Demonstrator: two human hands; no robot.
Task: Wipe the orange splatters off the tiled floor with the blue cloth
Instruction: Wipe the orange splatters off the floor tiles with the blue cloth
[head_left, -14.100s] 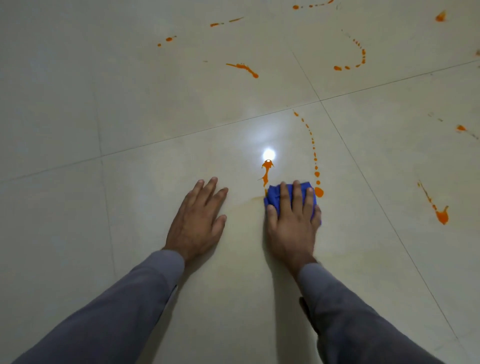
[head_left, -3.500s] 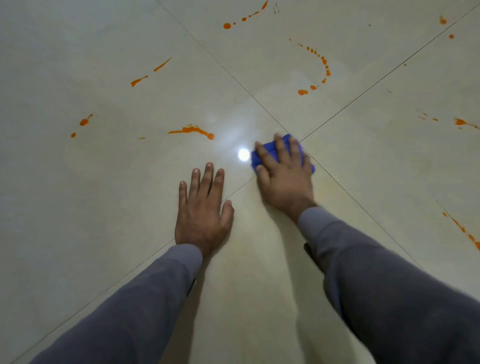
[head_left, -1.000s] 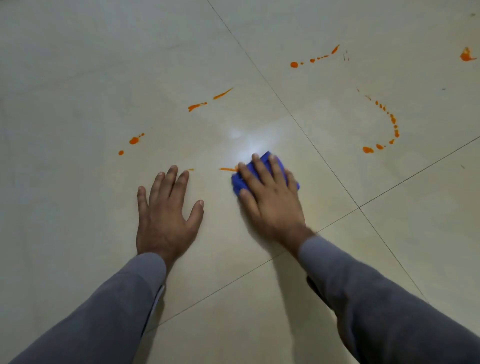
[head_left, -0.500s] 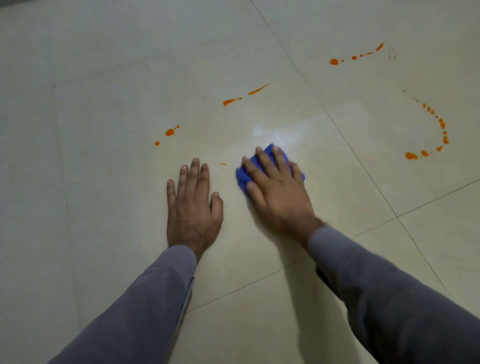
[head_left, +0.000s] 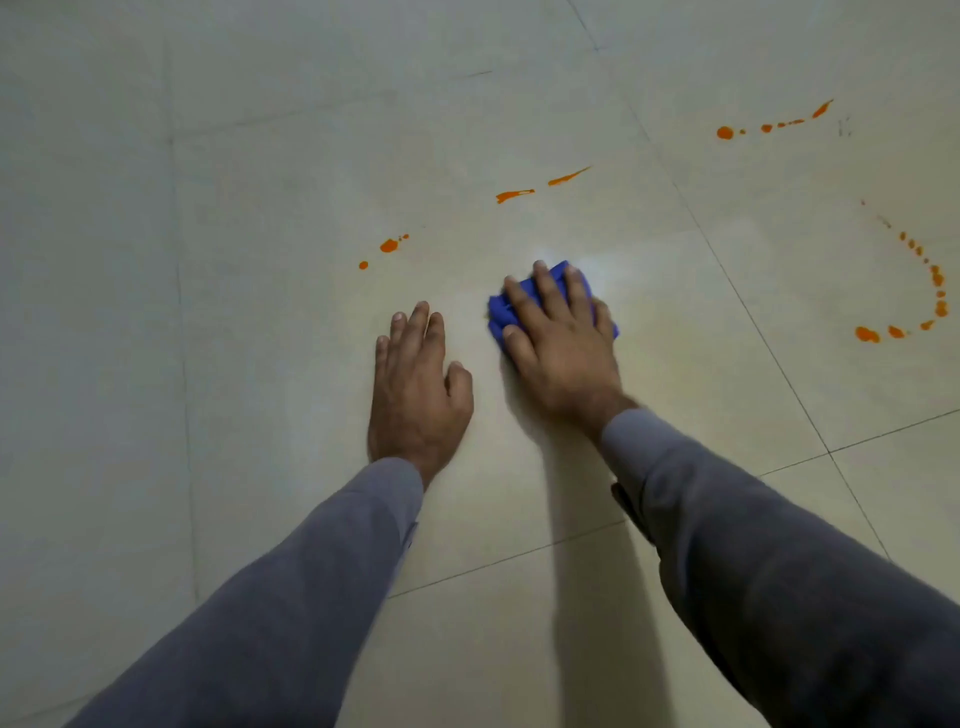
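The blue cloth (head_left: 551, 304) lies bunched on the tiled floor (head_left: 260, 182) under the right hand (head_left: 563, 343), whose straight fingers press flat on it. The left hand (head_left: 418, 387) rests palm down just beside it, fingers extended, holding nothing. Orange splatters (head_left: 514, 195) streak the tile beyond the cloth, with drops (head_left: 388, 245) nearer the left hand, a dotted line (head_left: 769, 126) farther off, and a curved trail (head_left: 930, 291) toward the floor's right side.

Indoor room, glossy tiled floor (head_left: 260, 364)
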